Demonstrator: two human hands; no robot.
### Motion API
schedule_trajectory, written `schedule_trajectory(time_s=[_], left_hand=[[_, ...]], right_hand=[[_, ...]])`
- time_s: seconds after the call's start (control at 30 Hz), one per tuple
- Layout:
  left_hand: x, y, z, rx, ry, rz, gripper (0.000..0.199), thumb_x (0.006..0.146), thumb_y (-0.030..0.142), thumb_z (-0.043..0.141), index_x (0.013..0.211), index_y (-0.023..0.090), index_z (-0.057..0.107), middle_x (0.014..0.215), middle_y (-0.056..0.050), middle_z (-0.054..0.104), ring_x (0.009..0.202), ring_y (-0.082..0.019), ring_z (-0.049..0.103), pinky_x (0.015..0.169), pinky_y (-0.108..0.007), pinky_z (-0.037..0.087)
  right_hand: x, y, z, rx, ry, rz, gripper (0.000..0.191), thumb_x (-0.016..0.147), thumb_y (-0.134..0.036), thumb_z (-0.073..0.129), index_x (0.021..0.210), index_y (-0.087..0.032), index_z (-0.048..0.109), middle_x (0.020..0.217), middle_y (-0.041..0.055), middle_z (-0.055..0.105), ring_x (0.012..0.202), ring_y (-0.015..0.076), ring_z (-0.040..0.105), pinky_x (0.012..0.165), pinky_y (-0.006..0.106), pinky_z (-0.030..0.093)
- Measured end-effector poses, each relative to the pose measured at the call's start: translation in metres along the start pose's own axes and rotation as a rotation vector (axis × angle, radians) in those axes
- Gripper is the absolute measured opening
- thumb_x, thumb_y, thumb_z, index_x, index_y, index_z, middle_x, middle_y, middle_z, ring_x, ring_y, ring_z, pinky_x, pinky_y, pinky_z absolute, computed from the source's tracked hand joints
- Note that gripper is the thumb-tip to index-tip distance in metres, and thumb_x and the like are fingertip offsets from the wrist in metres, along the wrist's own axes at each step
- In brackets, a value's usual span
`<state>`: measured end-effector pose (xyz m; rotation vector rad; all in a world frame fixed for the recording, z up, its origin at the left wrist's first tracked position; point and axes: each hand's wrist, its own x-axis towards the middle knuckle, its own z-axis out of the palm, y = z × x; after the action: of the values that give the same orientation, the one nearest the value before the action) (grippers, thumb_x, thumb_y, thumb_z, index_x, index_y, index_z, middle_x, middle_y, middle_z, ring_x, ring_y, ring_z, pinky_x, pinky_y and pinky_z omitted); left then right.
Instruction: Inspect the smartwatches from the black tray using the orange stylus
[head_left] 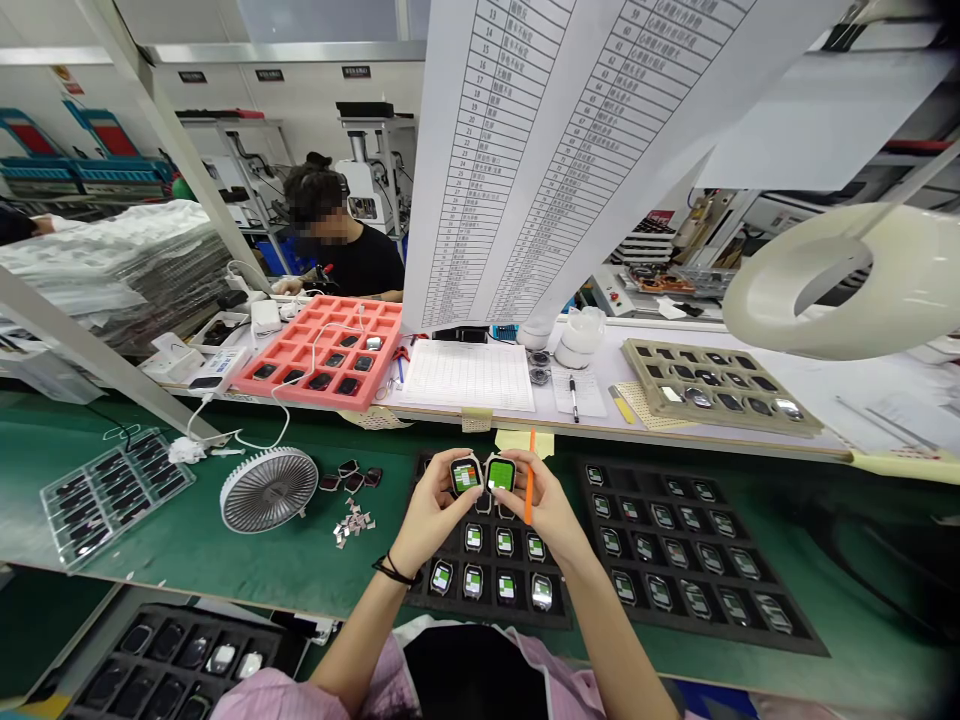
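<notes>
Between the thumb and fingers of my left hand (431, 505) is a smartwatch (465, 477) without a strap, its screen lit with green, white and orange blocks. Close beside it, a second strapless smartwatch (500, 474) with a mostly green screen is held in my right hand (551, 510). That hand also has a thin orange stick (530, 485) standing up between its fingers. Both watches are raised over a black foam tray (491, 605), where several more lit watches sit in rows of slots. My hands cover part of the tray's far rows.
Right of my hands lies another black tray (787, 630) of watches. A small white fan (270, 490), dark watch parts (352, 476) and small pieces (352, 522) lie left. A pink tray (322, 350) and beige tray (720, 385) rest on the shelf. A printed sheet (570, 130) hangs ahead; a person (352, 250) sits beyond.
</notes>
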<state>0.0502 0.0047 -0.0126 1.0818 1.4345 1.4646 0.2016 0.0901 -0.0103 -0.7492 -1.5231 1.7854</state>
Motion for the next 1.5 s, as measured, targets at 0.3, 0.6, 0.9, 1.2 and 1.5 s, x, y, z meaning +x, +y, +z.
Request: schedule_trajectory(time_s=[0.3, 0.6, 0.9, 1.2, 1.5], left_hand=[[0.0, 0.001, 0.0, -0.095, 0.014, -0.008, 0.042, 0.085, 0.044, 0.059, 0.119, 0.02, 0.051, 0.11, -0.01, 0.062, 0.097, -0.021, 0.061, 0.078, -0.033, 0.054], [-0.003, 0.003, -0.002, 0.062, -0.034, 0.04, 0.055, 0.08, 0.03, 0.066, 0.129, 0.022, 0.042, 0.116, -0.01, 0.059, 0.09, -0.019, 0.061, 0.061, -0.024, 0.049], [0.001, -0.002, 0.002, 0.668, -0.104, 0.458, 0.044, 0.073, 0.009, 0.065, 0.113, 0.022, 0.055, 0.118, -0.009, 0.059, 0.114, -0.026, 0.052, 0.097, -0.042, 0.043], [0.0, -0.008, 0.003, 0.858, -0.043, 0.678, 0.048, 0.073, 0.008, 0.061, 0.119, 0.02, 0.051, 0.114, -0.009, 0.067, 0.105, -0.025, 0.062, 0.086, -0.041, 0.047], [-0.007, 0.007, 0.005, 0.722, -0.012, 0.816, 0.05, 0.069, 0.015, 0.068, 0.117, 0.021, 0.055, 0.114, -0.009, 0.067, 0.105, -0.025, 0.06, 0.09, -0.042, 0.047]], right_hand=[[-0.002, -0.001, -0.004, 0.028, -0.023, 0.022, 0.038, 0.078, -0.037, 0.069, 0.112, -0.027, 0.056, 0.108, 0.0062, 0.062, 0.067, 0.0144, 0.06, 0.055, 0.027, 0.05], [0.001, 0.004, -0.002, 0.033, 0.043, 0.03, 0.033, 0.081, -0.044, 0.065, 0.108, -0.026, 0.059, 0.106, 0.0043, 0.061, 0.054, 0.0076, 0.051, 0.044, 0.022, 0.039], [-0.01, 0.006, 0.009, -0.228, 0.037, -0.038, 0.033, 0.085, -0.046, 0.058, 0.112, -0.027, 0.062, 0.106, 0.0053, 0.066, 0.093, 0.0219, 0.062, 0.077, 0.032, 0.051], [-0.019, 0.004, 0.012, -0.289, -0.053, -0.001, 0.048, 0.084, -0.042, 0.06, 0.129, -0.027, 0.052, 0.114, 0.007, 0.064, 0.105, 0.0249, 0.059, 0.093, 0.039, 0.046], [-0.015, 0.0, -0.005, 0.279, -0.365, 0.187, 0.036, 0.078, -0.035, 0.073, 0.112, -0.026, 0.066, 0.098, 0.0045, 0.066, 0.09, 0.0181, 0.061, 0.08, 0.029, 0.048]])
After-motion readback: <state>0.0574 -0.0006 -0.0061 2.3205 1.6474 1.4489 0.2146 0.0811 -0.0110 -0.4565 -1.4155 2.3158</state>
